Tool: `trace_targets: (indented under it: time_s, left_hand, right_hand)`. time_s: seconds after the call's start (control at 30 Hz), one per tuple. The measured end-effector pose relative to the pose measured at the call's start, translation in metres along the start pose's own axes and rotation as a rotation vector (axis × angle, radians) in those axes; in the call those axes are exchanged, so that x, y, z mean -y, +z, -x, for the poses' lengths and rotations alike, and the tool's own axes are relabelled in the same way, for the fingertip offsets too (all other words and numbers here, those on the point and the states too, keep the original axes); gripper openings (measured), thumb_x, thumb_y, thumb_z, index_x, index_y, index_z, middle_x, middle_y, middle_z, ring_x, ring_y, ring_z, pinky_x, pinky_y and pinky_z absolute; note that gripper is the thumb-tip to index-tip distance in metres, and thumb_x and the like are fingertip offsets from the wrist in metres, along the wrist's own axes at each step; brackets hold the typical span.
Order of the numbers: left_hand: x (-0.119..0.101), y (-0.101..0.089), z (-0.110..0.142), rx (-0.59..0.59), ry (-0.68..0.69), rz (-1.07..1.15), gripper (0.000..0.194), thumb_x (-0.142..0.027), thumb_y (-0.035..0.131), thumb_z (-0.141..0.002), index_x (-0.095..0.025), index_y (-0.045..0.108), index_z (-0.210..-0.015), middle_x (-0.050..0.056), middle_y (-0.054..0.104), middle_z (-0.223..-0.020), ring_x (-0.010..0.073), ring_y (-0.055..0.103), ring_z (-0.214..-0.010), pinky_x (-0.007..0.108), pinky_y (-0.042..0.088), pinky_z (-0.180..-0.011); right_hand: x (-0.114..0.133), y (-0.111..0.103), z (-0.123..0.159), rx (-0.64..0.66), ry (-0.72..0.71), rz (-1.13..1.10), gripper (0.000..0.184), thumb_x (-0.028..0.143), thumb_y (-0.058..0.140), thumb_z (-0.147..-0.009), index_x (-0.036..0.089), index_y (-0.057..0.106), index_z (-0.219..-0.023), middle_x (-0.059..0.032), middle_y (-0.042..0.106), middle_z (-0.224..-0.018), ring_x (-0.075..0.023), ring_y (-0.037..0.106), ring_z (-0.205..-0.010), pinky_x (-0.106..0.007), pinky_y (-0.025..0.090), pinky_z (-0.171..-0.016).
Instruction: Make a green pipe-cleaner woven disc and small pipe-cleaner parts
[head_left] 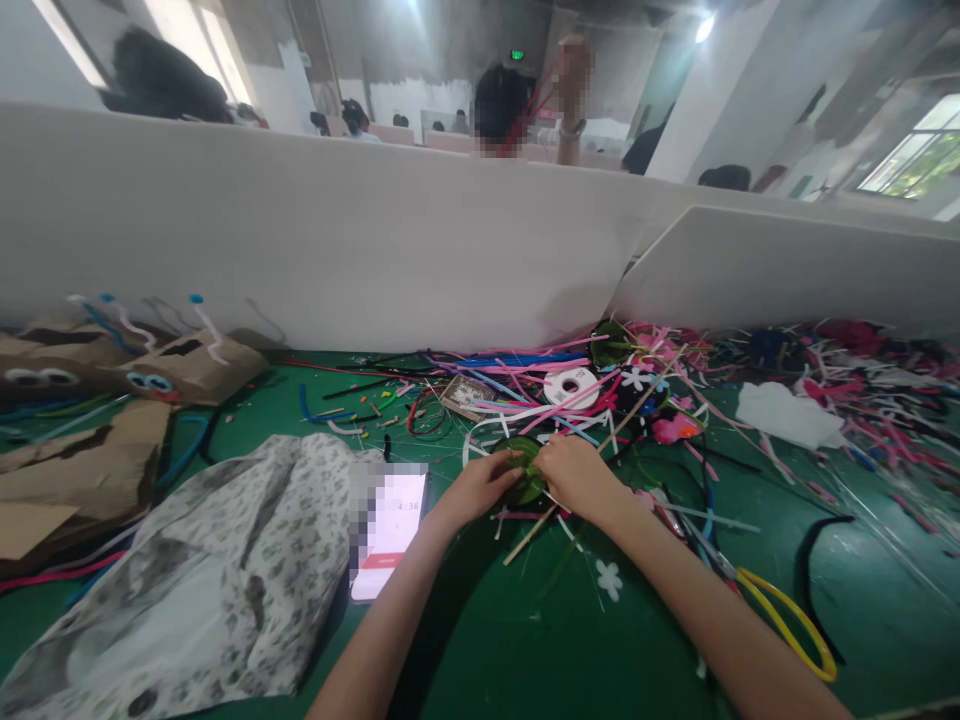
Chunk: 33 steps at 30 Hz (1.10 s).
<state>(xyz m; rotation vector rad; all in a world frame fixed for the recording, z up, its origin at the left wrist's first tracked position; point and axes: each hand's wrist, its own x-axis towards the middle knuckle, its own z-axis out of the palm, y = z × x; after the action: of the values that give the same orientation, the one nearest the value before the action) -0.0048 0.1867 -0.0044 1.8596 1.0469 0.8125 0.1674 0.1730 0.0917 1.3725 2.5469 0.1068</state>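
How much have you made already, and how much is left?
Looks done: the brown box at the left has its eyes and a blue-tipped stalk on. In hand: the left hand and right hand are both at the round green piece. Perhaps left: the white flower lies loose nearby, but I can't tell how much more there is.

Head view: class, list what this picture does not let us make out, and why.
- Grip of the left hand and right hand on the green piece: head view, hidden by fingers.
- Phone, left part: head view, pixelated.
- Cardboard, far end: head view, cut by left edge.
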Motion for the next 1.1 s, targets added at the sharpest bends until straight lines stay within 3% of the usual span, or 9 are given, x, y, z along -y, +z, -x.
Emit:
trace_targets:
  time_s: [0.13,0.37,0.57,0.7,0.8,0.93,1.1]
  left_hand:
    - [-0.005,0.004,-0.004,-0.071,-0.01,-0.067,0.028,-0.027,0.05,-0.092,-0.021,0.071,-0.111,0.007,0.072,-0.112,0.0233,0.066,-0.101,0.032,0.048,-0.088]
    - [-0.004,0.009,-0.005,-0.105,-0.024,-0.176,0.016,-0.022,0.061,-0.086,-0.018,0.076,-0.088,0.008,0.073,-0.089,0.0214,0.065,-0.084,0.028,0.046,-0.075]
    - [-0.004,0.018,-0.004,-0.125,-0.03,-0.201,0.014,-0.027,0.067,-0.083,-0.02,0.077,-0.09,0.005,0.073,-0.087,0.019,0.065,-0.079,0.026,0.045,-0.07]
    - [-0.009,0.025,-0.005,-0.14,-0.018,-0.22,0.012,-0.026,0.066,-0.084,-0.02,0.076,-0.088,0.005,0.07,-0.085,0.0187,0.064,-0.078,0.027,0.046,-0.07]
    - [-0.008,0.028,-0.007,-0.151,-0.021,-0.226,0.012,-0.025,0.064,-0.086,-0.018,0.074,-0.086,0.006,0.07,-0.088,0.0201,0.064,-0.084,0.03,0.047,-0.076]
    - [0.002,0.029,-0.009,-0.166,-0.06,-0.229,0.017,-0.028,0.059,-0.091,-0.014,0.068,-0.092,0.006,0.068,-0.096,0.0196,0.064,-0.09,0.036,0.051,-0.082]
    - [0.01,0.027,-0.01,-0.154,-0.094,-0.227,0.025,-0.033,0.056,-0.094,-0.015,0.061,-0.111,0.007,0.064,-0.11,0.0183,0.064,-0.092,0.038,0.055,-0.081]
  right_hand:
    - [-0.004,-0.001,-0.004,0.017,0.034,-0.002,0.016,0.011,0.056,-0.081,0.011,0.071,-0.085,-0.0148,0.07,-0.089,-0.0253,0.062,-0.093,-0.03,0.043,-0.075]
    - [-0.011,0.0,-0.011,0.03,0.109,-0.058,0.017,0.015,0.055,-0.083,0.015,0.072,-0.085,-0.0125,0.071,-0.088,-0.0244,0.065,-0.089,-0.029,0.043,-0.073]
    - [-0.016,0.0,-0.02,-0.019,0.21,-0.135,0.024,0.019,0.048,-0.089,0.019,0.07,-0.098,-0.0083,0.072,-0.096,-0.0213,0.065,-0.093,-0.027,0.042,-0.074]
    - [-0.016,-0.011,-0.032,-0.041,0.233,-0.178,0.021,0.028,0.051,-0.09,0.019,0.069,-0.098,-0.0068,0.072,-0.094,-0.0203,0.065,-0.091,-0.026,0.042,-0.073]
    - [-0.006,-0.029,-0.038,-0.048,0.205,-0.193,0.022,0.03,0.053,-0.089,0.018,0.071,-0.093,-0.0082,0.071,-0.091,-0.0208,0.064,-0.088,-0.027,0.041,-0.072]
    - [0.023,-0.044,-0.031,-0.066,0.121,-0.19,0.022,0.018,0.05,-0.087,0.016,0.071,-0.093,-0.0105,0.071,-0.094,-0.0223,0.063,-0.09,-0.028,0.041,-0.073]
    - [0.047,-0.027,-0.003,-0.051,-0.016,-0.186,0.022,0.016,0.05,-0.087,0.016,0.071,-0.096,-0.0101,0.07,-0.099,-0.0213,0.061,-0.095,-0.028,0.041,-0.078]
